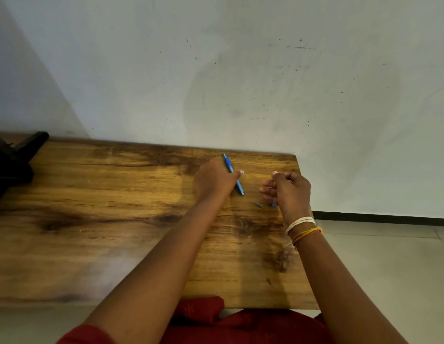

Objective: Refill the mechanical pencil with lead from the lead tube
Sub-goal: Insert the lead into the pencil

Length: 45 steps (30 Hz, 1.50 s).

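A wooden desk point(116, 194) with dark knots and strong grain stands pushed against a pale grey wall point(240, 70) marked with scuffs and small dark specks. To the right lies a light tiled floor point(389, 269), edged by a dark skirting strip point(379, 218). A black object point(12, 160) sits at the desk's far left corner

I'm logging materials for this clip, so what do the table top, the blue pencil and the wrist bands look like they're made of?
Table top: wood or wood-look laminate, going by the warm brown grain and dark knots, with a slight sheen. Blue pencil in the left hand: probably smooth, uniformly coloured plastic. Wrist bands on the right arm: likely thread, thin white and orange strands.
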Motion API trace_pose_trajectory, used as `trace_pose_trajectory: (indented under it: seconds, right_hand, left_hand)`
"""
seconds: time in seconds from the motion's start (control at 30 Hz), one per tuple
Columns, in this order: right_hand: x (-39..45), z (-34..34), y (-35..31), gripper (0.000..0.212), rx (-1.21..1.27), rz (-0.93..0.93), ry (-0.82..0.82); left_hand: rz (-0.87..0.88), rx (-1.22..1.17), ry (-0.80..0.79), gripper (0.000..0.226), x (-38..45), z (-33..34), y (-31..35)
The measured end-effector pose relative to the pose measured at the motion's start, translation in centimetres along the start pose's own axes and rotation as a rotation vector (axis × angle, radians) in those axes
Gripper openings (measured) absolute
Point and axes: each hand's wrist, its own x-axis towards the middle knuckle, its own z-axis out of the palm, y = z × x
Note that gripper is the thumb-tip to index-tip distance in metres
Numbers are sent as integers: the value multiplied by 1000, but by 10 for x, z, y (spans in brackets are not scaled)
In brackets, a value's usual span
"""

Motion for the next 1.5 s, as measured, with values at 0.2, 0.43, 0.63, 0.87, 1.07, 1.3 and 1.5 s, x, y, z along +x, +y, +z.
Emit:
trace_pose_trajectory:
  seconds: [0.2,0.43,0.63,0.87,1.07,1.3,1.5]
  right_hand:
    - [0,0,-1,13,-20,-26,25]
    - [-2,-1,-5,13,2,5,12]
    - [-6,-1,-8,14,93,85,-86]
    - [-20,12,-7,9,113,49,-206]
    - [-26,18,-11,15,258,-13,-237]
    - [-32,29,-17,12,159,-322,-153]
    - [-40,34,-18,7,64,-462,-166]
  left_hand:
    - [8,90,-12,39,3,10,9]
    - [-43,-271,-6,37,-3,-7,11]
    - [-284,-776,2,27,-18,-40,0]
    - [-600,-1277,-108,19,-56,-64,-15]
    - [-754,-1617,-204,16,-52,-60,-14]
    - [-697,-1784,-293,29,-23,-63,-16]
    - [-696,-1772,-344,22,-30,-59,-12]
